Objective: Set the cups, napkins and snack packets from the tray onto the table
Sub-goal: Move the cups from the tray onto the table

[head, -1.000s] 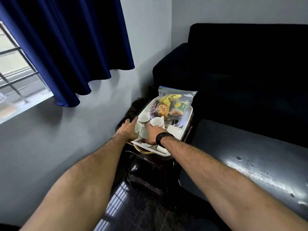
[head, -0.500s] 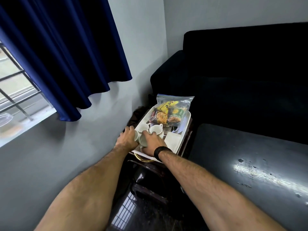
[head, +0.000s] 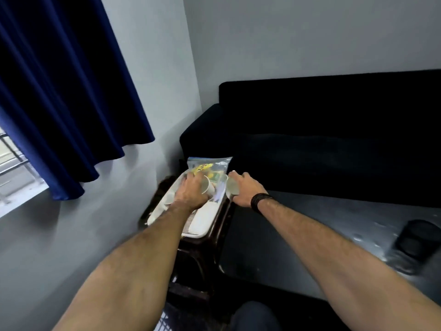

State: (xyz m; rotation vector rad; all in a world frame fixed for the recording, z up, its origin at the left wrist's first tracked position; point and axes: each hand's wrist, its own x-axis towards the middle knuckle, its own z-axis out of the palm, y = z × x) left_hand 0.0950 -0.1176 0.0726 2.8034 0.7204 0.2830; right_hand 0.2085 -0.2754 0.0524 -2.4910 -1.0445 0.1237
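Holding a white cup (head: 207,187) on its side, the left hand (head: 191,191) is wrapped around it just above the white tray (head: 155,212). The cup's open mouth points to the right and sticks out past the fingers. The right hand (head: 244,189) is closed on a second cup (head: 231,188), with the cup at the left side of the palm, over the gap between the tray and the dark table (head: 310,235). This picture is blurry, so that cup's shape is hard to see. One more cup (head: 168,198) sits in the tray by the left wrist. A white napkin (head: 204,217) lies flat in the near part of the tray. A clear bag of snack packets (head: 210,166) rests at the far end of the tray, beside the black sofa (head: 322,139).
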